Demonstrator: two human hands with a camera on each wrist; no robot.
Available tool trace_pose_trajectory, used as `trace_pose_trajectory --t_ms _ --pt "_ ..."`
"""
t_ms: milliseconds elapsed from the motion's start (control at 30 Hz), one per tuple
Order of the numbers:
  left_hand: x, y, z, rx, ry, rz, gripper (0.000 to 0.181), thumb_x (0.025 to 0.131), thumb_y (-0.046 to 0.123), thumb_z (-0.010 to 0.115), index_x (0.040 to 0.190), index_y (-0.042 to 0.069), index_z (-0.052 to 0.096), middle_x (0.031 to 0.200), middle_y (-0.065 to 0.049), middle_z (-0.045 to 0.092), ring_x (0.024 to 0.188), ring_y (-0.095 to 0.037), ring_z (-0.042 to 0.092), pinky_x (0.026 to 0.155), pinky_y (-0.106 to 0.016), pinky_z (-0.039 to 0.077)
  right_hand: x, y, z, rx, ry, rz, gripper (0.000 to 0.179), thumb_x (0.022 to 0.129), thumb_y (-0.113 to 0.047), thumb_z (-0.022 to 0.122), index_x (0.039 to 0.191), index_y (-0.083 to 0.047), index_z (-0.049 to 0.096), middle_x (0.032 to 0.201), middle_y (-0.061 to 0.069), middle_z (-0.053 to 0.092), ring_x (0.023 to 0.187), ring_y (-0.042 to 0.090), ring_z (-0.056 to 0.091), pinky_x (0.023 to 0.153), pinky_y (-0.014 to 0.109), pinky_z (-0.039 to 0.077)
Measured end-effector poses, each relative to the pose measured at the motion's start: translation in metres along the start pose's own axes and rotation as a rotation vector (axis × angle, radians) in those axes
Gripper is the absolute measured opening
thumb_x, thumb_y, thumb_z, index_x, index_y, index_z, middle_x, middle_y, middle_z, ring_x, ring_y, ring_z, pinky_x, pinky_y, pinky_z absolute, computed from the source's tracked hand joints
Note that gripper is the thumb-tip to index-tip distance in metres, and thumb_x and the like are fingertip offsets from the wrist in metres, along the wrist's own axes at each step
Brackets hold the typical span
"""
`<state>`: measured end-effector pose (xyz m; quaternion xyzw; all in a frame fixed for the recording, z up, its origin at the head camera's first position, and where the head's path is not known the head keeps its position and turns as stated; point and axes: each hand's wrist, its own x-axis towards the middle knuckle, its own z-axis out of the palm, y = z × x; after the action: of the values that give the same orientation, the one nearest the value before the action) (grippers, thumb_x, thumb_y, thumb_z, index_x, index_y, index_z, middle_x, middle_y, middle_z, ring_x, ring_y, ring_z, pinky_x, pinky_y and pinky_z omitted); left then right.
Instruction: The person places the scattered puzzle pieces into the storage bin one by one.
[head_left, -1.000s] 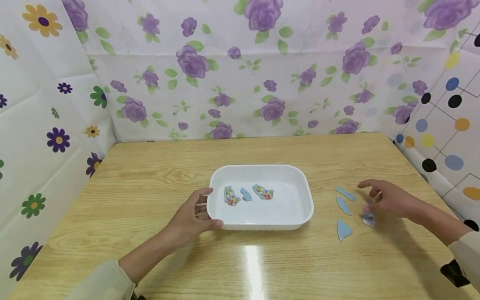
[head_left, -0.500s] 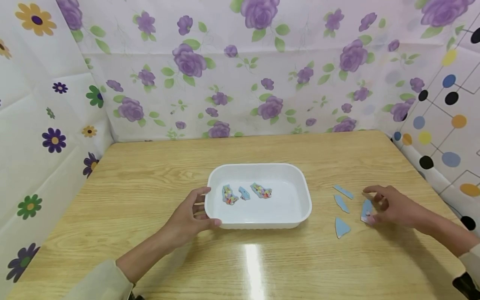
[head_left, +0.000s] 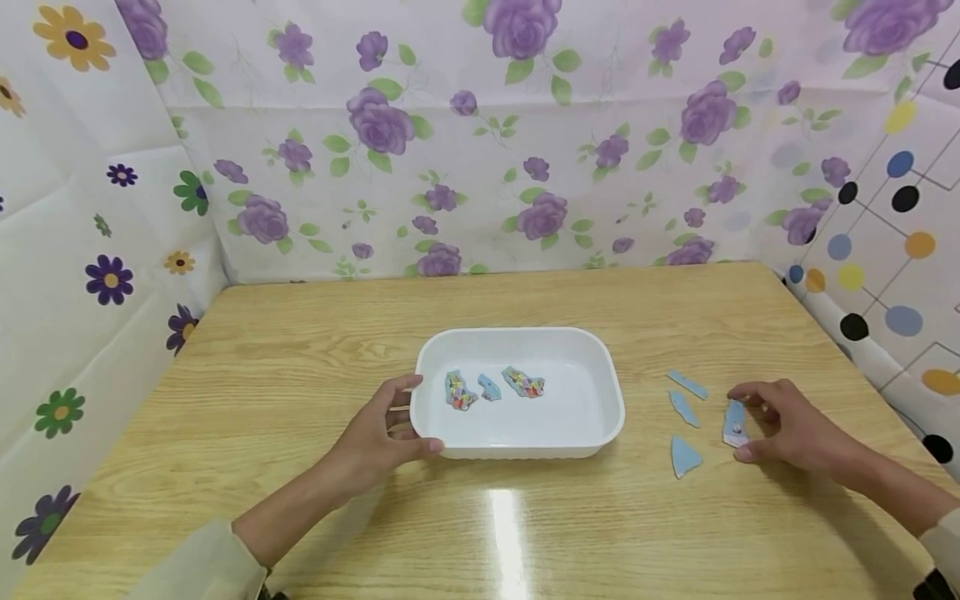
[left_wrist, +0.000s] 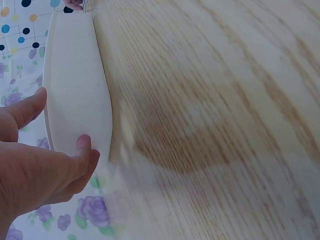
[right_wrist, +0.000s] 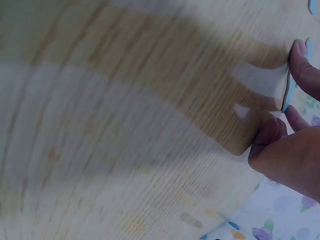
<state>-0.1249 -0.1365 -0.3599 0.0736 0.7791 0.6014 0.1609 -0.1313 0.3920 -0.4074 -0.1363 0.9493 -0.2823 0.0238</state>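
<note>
A white rectangular plastic tray (head_left: 517,425) sits mid-table, with three flat irregular pieces inside: a multicoloured piece (head_left: 458,392), a small blue one (head_left: 489,387) and another multicoloured piece (head_left: 523,382). My left hand (head_left: 378,433) holds the tray's left end, thumb near the front corner and fingers along the side. On the right, my right hand (head_left: 787,429) has thumb and index finger at opposite ends of a flat light-blue piece (head_left: 734,419) with a small printed figure and a pale lower end. The right wrist view shows this blue piece (right_wrist: 287,92) edge-on between the fingertips.
Left of the right hand lie a thin blue strip (head_left: 687,384), a narrow jagged blue piece (head_left: 683,408) and a blue triangular piece (head_left: 686,457). The wood-grain table (head_left: 300,350) meets a flower-printed sheet (head_left: 480,192) at the back, with patterned sheets at both sides.
My right hand has drawn back to the right and lowered around the light-blue piece, its index finger closing in on the far end. The left hand stays on the tray.
</note>
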Motion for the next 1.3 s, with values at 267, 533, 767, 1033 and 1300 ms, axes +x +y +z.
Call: trace_pose_trajectory --t_ms 267,533,767,1033,1300 --pt "-0.0015 0.0012 0.0 0.004 0.007 -0.003 0.093 0.076 0.012 0.083 0.148 0.011 0.025 0.139 -0.021 0.039 0.124 -0.037 0.05 0.093 -0.033 0.054 -0.0004 -0.0003 0.0014 -0.009 0.014 0.004 0.069 0.066 -0.017 0.089 0.123 0.0 0.053 0.108 0.019 0.043 0.089 0.025 0.04 0.066 0.02 0.038" --pt "-0.003 0.0023 -0.0001 0.026 0.015 -0.007 0.092 0.076 0.012 0.082 0.149 0.011 0.025 0.139 -0.02 0.039 0.124 -0.037 0.05 0.093 -0.032 0.054 0.0014 -0.0016 0.0025 -0.033 0.021 -0.02 0.068 0.066 -0.017 0.089 0.122 0.0 0.055 0.108 0.019 0.045 0.088 0.025 0.042 0.066 0.023 0.04" --pt "-0.0026 0.0016 0.0007 0.021 0.014 -0.012 0.093 0.076 0.012 0.082 0.149 0.011 0.025 0.14 -0.02 0.038 0.124 -0.037 0.05 0.093 -0.032 0.054 0.0005 -0.004 0.0002 -0.055 0.002 -0.023 0.07 0.067 -0.019 0.088 0.126 -0.001 0.055 0.11 0.02 0.046 0.088 0.025 0.044 0.067 0.025 0.042" --pt "-0.0023 0.0017 0.0003 0.024 0.008 0.001 0.093 0.077 0.013 0.082 0.149 0.01 0.024 0.14 -0.02 0.038 0.124 -0.037 0.05 0.094 -0.032 0.053 0.0013 -0.0057 -0.0037 -0.048 -0.031 -0.027 0.071 0.068 -0.023 0.087 0.128 -0.003 0.054 0.112 0.021 0.045 0.09 0.025 0.045 0.068 0.026 0.044" --pt "-0.0018 0.0013 0.0001 0.022 0.011 0.001 0.093 0.076 0.013 0.082 0.149 0.01 0.024 0.14 -0.02 0.039 0.124 -0.037 0.05 0.093 -0.032 0.053 0.0027 -0.0067 -0.0066 -0.008 -0.058 -0.033 0.07 0.069 -0.022 0.087 0.128 -0.002 0.054 0.114 0.021 0.043 0.089 0.023 0.039 0.065 0.021 0.04"
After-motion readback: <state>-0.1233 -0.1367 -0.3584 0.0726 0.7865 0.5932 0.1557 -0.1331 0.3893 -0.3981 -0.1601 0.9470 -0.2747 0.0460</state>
